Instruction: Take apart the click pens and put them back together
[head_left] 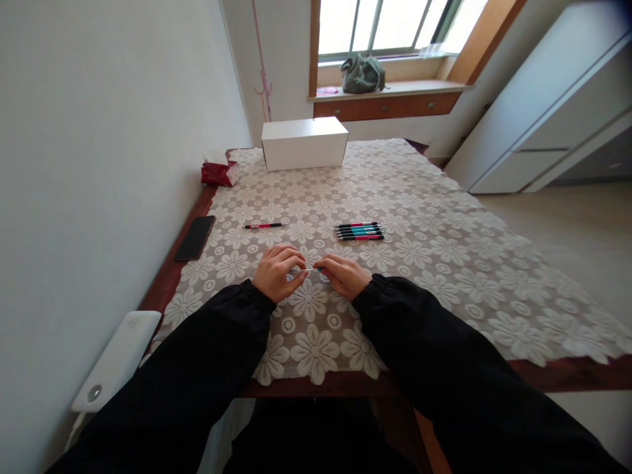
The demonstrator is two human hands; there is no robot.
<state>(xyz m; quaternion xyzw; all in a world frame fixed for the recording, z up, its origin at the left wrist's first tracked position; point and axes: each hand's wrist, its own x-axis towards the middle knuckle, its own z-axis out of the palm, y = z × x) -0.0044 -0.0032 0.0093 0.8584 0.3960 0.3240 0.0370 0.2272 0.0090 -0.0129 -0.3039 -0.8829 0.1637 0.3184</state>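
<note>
Over the front of the table, my left hand [282, 272] pinches one end of a thin pale piece [309, 269], its thumb and fingertips together. My right hand [342, 274] faces it, fingers closed round a teal pen [320, 268] that is mostly hidden in the grip. The pale piece spans the small gap between both hands; I cannot tell whether it is part of the pen. Beyond my right hand lies a row of several pens [359, 231] in black, teal and red, side by side. A single red and black pen [263, 226] rests past my left hand.
A floral lace cloth [419, 197] covers the table. A black phone [195, 238] lies at the left edge, with a red tissue pack [220, 173] behind it. At the back stands a white box [305, 146]. A white power device [118, 359] is beside my left forearm.
</note>
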